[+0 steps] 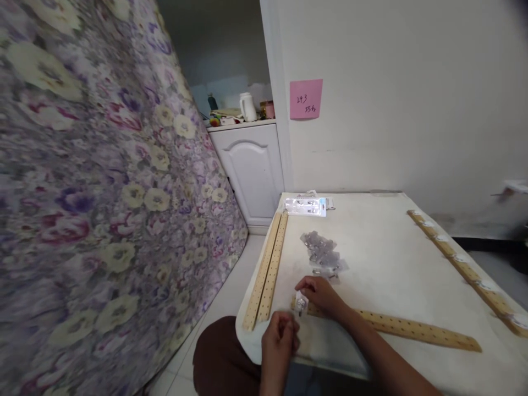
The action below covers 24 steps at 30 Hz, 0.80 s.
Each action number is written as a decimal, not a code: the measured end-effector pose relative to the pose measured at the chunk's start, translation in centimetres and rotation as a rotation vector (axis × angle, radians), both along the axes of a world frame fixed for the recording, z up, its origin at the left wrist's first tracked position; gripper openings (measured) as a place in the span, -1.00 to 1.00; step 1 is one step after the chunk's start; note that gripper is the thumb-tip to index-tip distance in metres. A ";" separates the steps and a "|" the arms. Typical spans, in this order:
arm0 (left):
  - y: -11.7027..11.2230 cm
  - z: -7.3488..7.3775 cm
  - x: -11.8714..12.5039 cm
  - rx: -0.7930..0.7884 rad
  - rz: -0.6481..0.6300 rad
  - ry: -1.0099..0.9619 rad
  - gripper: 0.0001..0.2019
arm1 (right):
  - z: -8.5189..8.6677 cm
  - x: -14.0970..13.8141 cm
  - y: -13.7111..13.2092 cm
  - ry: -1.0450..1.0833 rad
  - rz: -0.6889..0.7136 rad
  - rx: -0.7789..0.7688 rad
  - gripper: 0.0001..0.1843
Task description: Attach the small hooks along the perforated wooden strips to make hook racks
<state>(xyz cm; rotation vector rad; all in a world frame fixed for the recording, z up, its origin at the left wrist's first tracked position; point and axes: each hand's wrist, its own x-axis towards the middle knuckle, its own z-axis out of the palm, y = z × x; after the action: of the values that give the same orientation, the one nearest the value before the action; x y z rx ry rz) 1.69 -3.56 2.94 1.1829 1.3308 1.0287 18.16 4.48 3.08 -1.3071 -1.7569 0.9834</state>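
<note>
My right hand (319,294) rests on the near end of a perforated wooden strip (412,327) lying across the white table (383,258), its fingers pinched on a small clear packet with a metal part (301,303). My left hand (279,339) hovers at the table's front edge just left of it, fingers curled together; what they hold, if anything, is hidden. A pile of small clear bags of metal hardware (324,254) lies just beyond my right hand.
Two more perforated strips (268,269) lie side by side along the table's left edge, another strip with white pieces (466,269) runs along the right. A blister pack (306,205) sits at the far edge. A floral mattress (94,192) leans at left; a white cabinet (251,170) stands behind.
</note>
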 end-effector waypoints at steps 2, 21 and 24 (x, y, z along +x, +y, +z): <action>-0.2 0.3 -0.3 0.164 0.033 0.204 -0.78 | -0.3 -0.2 0.2 0.000 0.011 0.000 -0.74; 1.0 -1.1 0.4 0.486 0.007 0.525 -0.83 | -0.8 -0.2 0.3 -0.020 -0.014 0.034 -0.74; 1.1 -1.1 0.4 0.473 -0.003 0.532 -0.83 | -0.8 -0.1 0.2 -0.013 -0.011 0.027 -0.73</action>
<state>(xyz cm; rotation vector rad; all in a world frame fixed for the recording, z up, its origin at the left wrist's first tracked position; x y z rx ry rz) 2.12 -2.48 1.81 1.9123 1.5273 1.1042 18.07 4.71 2.31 -1.3077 -1.7651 0.9440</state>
